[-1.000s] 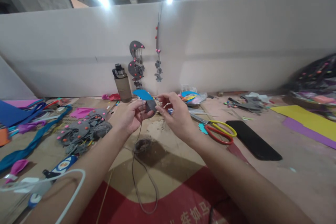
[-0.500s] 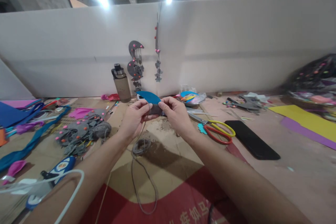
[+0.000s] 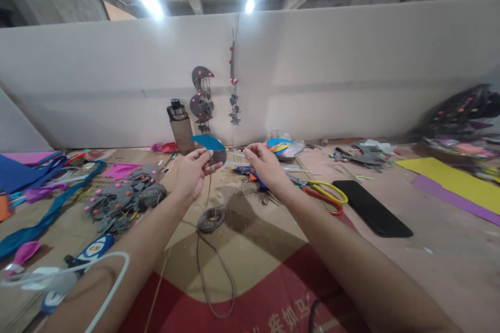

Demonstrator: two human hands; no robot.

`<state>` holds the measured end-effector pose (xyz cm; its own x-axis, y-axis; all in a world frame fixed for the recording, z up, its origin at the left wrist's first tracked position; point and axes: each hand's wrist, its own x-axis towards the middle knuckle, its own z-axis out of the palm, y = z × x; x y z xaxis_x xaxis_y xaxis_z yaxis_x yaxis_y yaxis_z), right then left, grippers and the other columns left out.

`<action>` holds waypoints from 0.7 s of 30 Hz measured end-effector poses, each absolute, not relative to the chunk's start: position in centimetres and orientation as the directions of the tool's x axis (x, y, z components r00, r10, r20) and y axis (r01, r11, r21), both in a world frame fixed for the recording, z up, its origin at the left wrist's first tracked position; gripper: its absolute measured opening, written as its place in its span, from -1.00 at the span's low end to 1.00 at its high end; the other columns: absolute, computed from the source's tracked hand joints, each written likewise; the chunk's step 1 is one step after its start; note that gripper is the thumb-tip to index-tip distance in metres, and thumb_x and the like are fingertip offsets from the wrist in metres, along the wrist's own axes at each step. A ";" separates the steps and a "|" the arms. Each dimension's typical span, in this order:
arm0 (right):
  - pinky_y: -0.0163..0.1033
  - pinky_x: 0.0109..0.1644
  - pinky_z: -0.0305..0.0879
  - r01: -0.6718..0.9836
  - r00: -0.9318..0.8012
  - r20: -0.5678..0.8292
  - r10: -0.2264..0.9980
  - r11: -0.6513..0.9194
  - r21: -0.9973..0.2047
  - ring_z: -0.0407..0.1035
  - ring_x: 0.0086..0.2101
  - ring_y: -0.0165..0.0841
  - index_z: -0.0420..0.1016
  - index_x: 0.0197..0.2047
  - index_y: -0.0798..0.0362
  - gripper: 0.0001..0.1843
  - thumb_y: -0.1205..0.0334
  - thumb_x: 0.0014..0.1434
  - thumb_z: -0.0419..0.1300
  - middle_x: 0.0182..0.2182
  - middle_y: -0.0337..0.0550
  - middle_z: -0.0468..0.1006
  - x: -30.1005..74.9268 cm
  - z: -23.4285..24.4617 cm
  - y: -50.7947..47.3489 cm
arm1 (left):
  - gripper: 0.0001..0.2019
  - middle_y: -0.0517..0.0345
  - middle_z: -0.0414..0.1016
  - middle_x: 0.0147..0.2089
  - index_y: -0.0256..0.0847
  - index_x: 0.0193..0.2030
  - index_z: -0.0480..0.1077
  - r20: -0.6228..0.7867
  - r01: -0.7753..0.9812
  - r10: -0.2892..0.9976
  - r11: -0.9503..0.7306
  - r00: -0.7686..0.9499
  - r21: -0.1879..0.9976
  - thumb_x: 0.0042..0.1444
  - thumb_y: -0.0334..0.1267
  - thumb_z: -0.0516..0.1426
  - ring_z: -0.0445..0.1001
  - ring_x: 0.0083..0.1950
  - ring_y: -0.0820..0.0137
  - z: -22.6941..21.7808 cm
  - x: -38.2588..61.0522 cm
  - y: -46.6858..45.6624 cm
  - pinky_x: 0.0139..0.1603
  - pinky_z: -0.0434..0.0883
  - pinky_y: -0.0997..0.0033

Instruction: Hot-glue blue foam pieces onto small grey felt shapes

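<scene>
We hold a blue crescent [image 3: 207, 141] and a grey piece [image 3: 221, 156] pinched between the thumb and fingers of our left hand [image 3: 190, 173], raised above the cardboard [image 3: 253, 239]. A thin cord [image 3: 211, 218] hangs beneath, coiled below. Our right hand [image 3: 269, 167] is just beside, apart from both pieces, fingers curled; we cannot tell whether they pinch anything. Both pieces look light, thin and bendy, probably felt, hardly slippery. We judge the overlap the best hold, since the crescent's narrow tip would likely flop.
</scene>
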<state>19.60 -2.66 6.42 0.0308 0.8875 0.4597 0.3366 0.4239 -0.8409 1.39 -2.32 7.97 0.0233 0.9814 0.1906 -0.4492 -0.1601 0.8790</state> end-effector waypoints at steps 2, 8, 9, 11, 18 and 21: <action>-0.26 -0.28 0.19 0.608 -0.010 0.490 0.872 0.394 -0.689 0.29 -0.40 -0.38 0.36 -0.35 0.08 -0.74 0.05 0.12 0.04 -0.41 -0.15 0.44 20.9 5.8 -2.3 | -0.83 0.31 0.31 -0.57 -0.31 -0.47 0.36 0.187 -0.458 0.982 -0.164 0.006 0.874 -0.16 -0.33 0.28 0.31 -0.54 0.62 8.0 1.1 -2.0 -0.18 0.50 0.28; -0.21 -0.31 0.20 0.915 0.009 0.274 0.962 0.102 -0.390 0.38 -0.38 -0.22 0.44 -0.41 0.12 -0.72 0.04 0.05 0.14 -0.44 0.10 0.50 23.1 2.1 -2.1 | -0.85 0.30 0.32 -0.56 -0.32 -0.47 0.37 0.204 -0.506 0.979 -0.184 -0.015 0.843 -0.15 -0.37 0.28 0.31 -0.53 0.63 7.7 0.3 -1.2 -0.18 0.50 0.33; -0.21 -0.31 0.21 0.916 0.014 0.210 0.978 0.072 -0.394 0.40 -0.38 -0.21 0.45 -0.40 0.11 -0.71 0.03 0.05 0.14 -0.44 0.10 0.52 23.1 1.5 -2.0 | -0.85 0.32 0.30 -0.58 -0.32 -0.47 0.37 0.211 -0.511 0.977 -0.190 -0.017 0.839 -0.15 -0.37 0.28 0.29 -0.55 0.64 7.6 0.2 -1.1 -0.18 0.50 0.34; -0.21 -0.31 0.23 0.903 0.049 0.107 0.993 0.002 -0.430 0.42 -0.36 -0.20 0.47 -0.37 0.12 -0.73 0.06 0.03 0.14 -0.40 0.10 0.54 22.9 0.6 -1.4 | -0.85 0.33 0.29 -0.59 -0.33 -0.47 0.38 0.218 -0.516 0.976 -0.197 -0.020 0.834 -0.15 -0.38 0.28 0.28 -0.56 0.65 7.6 0.2 -1.0 -0.18 0.50 0.35; -0.28 -0.36 0.26 0.823 0.097 -0.002 0.995 -0.081 -0.562 0.42 -0.40 -0.26 0.47 -0.37 0.16 -0.78 0.18 -0.01 0.12 -0.40 0.02 0.55 22.4 0.1 0.2 | -0.85 0.31 0.31 -0.56 -0.33 -0.46 0.39 0.225 -0.510 0.974 -0.208 -0.029 0.834 -0.16 -0.38 0.28 0.30 -0.55 0.64 7.4 0.0 -0.7 -0.17 0.51 0.30; -0.30 -0.36 0.28 0.758 0.100 0.035 0.994 -0.054 -0.650 0.40 -0.40 -0.33 0.40 -0.20 0.13 -0.71 0.17 0.04 0.04 -0.34 -0.05 0.53 21.9 0.4 -0.4 | -0.85 0.24 0.39 -0.49 -0.33 -0.42 0.40 0.223 -0.498 0.974 -0.214 -0.042 0.841 -0.15 -0.36 0.28 0.35 -0.50 0.61 7.0 -0.2 -0.4 -0.17 0.50 0.29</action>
<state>21.91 -0.41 0.39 0.1004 0.9943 0.0352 0.7581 -0.0535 -0.6499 -0.18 -0.41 7.04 -0.0422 0.9739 0.2229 -0.4976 -0.2140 0.8406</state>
